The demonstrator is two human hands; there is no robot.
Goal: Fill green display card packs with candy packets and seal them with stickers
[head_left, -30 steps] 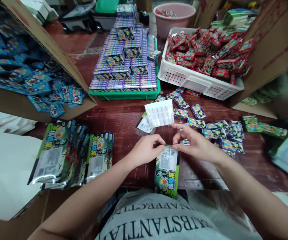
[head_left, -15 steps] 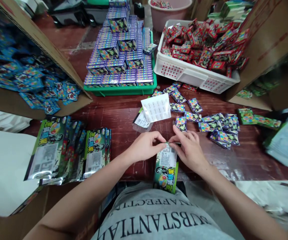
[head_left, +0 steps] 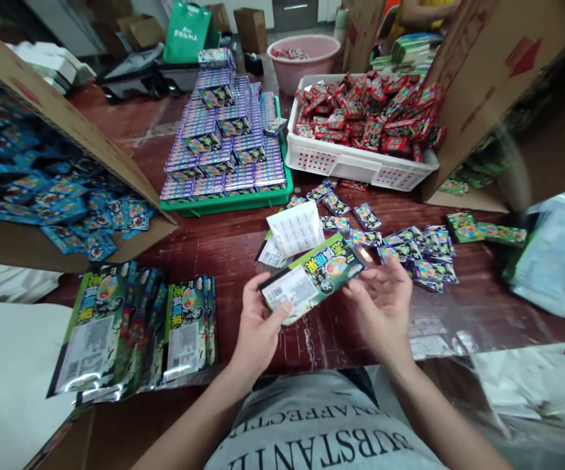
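A flat green and black candy pouch point(head_left: 328, 267) with a white printed label is tilted above the table in front of me. My left hand point(head_left: 261, 316) is closed on its left end, thumb lying over the label. Beside the pouch's right end is my right hand point(head_left: 383, 303), palm turned inward and fingers apart; whether its thumb touches the edge is hard to tell. Just behind the pouch lies a white sheet of round stickers point(head_left: 294, 228), on top of another labelled pouch point(head_left: 271, 253). Small purple candy packets point(head_left: 400, 248) are scattered to the right.
Stacked filled pouches point(head_left: 187, 326) lie at left, near a carton of blue packets point(head_left: 81, 202). A green tray point(head_left: 223, 205) bears purple boxes; a white basket point(head_left: 360, 168) holds red ones. Green packets point(head_left: 485, 232) and clear plastic bags point(head_left: 551, 254) sit at right.
The pouch has been lifted from upright near my body and turned sideways. My left hand now grips its end, while my right hand has come off the top edge and spread. The view has tilted up.
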